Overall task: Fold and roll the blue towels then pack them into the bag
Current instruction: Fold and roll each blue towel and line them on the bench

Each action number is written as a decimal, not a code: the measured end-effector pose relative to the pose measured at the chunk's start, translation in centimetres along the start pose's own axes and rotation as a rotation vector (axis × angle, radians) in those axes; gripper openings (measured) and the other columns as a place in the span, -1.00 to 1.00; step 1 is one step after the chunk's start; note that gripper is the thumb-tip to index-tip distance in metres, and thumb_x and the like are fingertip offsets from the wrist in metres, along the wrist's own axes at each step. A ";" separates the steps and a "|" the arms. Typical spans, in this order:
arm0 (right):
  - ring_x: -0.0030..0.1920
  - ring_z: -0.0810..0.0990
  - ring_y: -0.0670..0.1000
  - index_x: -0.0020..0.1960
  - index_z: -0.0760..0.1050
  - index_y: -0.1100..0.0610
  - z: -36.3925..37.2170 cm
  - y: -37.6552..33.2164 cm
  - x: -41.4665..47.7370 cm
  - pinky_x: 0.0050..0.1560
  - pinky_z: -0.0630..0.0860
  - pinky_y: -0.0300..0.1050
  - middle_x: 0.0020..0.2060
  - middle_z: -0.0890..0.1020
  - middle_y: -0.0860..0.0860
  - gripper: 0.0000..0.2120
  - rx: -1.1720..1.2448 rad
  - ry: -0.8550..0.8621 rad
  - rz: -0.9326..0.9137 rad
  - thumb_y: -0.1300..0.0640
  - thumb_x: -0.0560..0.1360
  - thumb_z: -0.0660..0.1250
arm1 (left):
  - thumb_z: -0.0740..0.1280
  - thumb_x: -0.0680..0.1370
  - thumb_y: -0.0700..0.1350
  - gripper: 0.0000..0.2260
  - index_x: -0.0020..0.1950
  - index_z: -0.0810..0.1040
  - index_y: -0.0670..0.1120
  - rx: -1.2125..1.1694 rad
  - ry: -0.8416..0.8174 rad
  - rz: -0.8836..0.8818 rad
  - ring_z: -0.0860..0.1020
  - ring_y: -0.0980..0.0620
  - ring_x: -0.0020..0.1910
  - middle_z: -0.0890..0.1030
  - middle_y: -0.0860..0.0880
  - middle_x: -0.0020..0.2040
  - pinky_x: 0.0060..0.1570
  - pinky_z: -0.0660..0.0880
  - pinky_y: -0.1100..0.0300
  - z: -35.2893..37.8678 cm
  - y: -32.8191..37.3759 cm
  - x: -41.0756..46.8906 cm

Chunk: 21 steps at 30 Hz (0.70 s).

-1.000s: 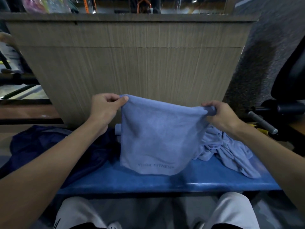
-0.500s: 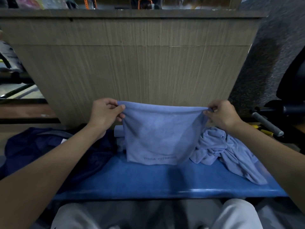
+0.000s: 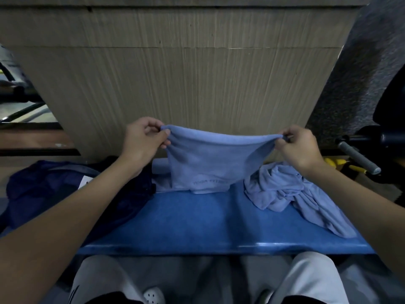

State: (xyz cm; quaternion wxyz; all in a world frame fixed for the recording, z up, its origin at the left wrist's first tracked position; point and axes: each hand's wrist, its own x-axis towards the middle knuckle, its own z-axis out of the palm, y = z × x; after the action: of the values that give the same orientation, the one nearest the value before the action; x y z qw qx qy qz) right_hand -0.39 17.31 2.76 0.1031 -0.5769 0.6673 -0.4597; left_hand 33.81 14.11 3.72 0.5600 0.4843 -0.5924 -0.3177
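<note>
The left grip (image 3: pixel 142 139) and the right grip (image 3: pixel 300 145) each pinch one upper corner of a light blue towel (image 3: pixel 210 159), thumb and curled fingers closed on the cloth. Its top edge runs crosswise from grip to grip, sagging a little midway. This is its longer span, and the rest hangs down from the grips until the lower hem, with faint lettering, touches the blue worktop (image 3: pixel 197 227). Just behind the hanging cloth, below the left grip, a rolled towel (image 3: pixel 160 166) lies crosswise. A dark blue bag (image 3: pixel 54 189) slumps outward of that grip. Under the right grip sits a crumpled heap of towels (image 3: pixel 285 189), just beside the hanging edge. Beyond both grips stands a wood-grain panel (image 3: pixel 186 73) — outward of the right one, a grey-handled bar (image 3: pixel 357 159).
</note>
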 end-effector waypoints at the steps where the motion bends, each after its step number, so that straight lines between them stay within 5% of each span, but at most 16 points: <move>1: -0.24 0.54 0.10 -0.11 0.55 0.23 0.2 0.8 -0.9 -0.25 0.46 -0.07 -0.27 0.60 0.14 -0.95 -0.019 -0.039 0.021 0.28 0.48 0.32 | 0.39 0.53 -0.33 -0.92 -0.09 0.54 -0.19 0.045 -0.064 -0.022 0.60 0.10 -0.38 0.61 -0.15 -0.27 -0.33 0.56 0.29 -0.1 -0.8 -0.9; 5: -0.30 0.46 0.03 -0.26 0.53 0.22 1.7 4.4 -6.1 -0.36 0.34 -0.28 -0.39 0.52 0.08 -0.90 -0.138 -0.201 0.015 0.34 0.41 0.33 | 0.40 0.50 -0.37 -0.93 -0.12 0.53 -0.27 0.210 -0.253 -0.119 0.57 0.04 -0.43 0.60 -0.19 -0.35 -0.39 0.53 0.22 -0.4 -5.1 -5.1; 8: -0.35 0.41 0.00 -0.33 0.48 0.28 3.0 7.4 -10.1 -0.36 0.30 -0.25 -0.43 0.48 0.08 -0.87 -0.168 -0.335 0.048 0.38 0.38 0.34 | 0.42 0.49 -0.35 -0.93 -0.12 0.54 -0.32 0.291 -0.354 -0.193 0.58 0.03 -0.41 0.62 -0.22 -0.34 -0.41 0.53 0.23 -0.5 -7.9 -8.4; 11: -0.31 0.48 0.01 -0.33 0.48 0.24 3.8 9.6 -13.0 -0.19 0.42 -0.03 -0.38 0.54 0.09 -0.87 -0.167 -0.464 0.098 0.33 0.38 0.36 | 0.41 0.49 -0.34 -0.94 -0.14 0.55 -0.31 0.332 -0.429 -0.226 0.59 0.05 -0.40 0.62 -0.19 -0.35 -0.42 0.52 0.26 -0.5 -9.5 -11.2; 17: 0.04 0.61 0.09 -0.33 0.38 0.09 5.5 11.3 -16.0 0.12 0.46 -0.05 -0.06 0.68 0.14 -0.72 -0.022 -0.566 0.240 0.39 0.45 0.28 | 0.33 0.51 -0.31 -0.92 -0.15 0.59 -0.29 0.341 -0.551 -0.316 0.58 0.06 -0.34 0.66 -0.10 -0.33 -0.22 0.50 0.21 -0.2 -11.9 -13.1; 21: -0.12 0.51 0.05 -0.16 0.48 0.07 7.0 12.5 -16.8 -0.15 0.40 -0.20 -0.24 0.57 0.02 -0.75 -0.066 -0.688 0.258 0.40 0.49 0.20 | 0.34 0.41 0.06 -0.66 -0.13 0.65 -0.23 0.399 -0.623 -0.410 0.57 0.08 -0.16 0.69 -0.09 -0.17 0.04 0.52 0.04 0.6 -15.0 -13.6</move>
State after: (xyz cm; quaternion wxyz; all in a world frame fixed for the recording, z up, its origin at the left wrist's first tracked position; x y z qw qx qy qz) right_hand 1.15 27.31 -16.87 0.3598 -0.6118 0.6754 -0.2002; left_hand 35.17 21.74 -15.00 0.1747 0.5720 -0.6747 -0.4325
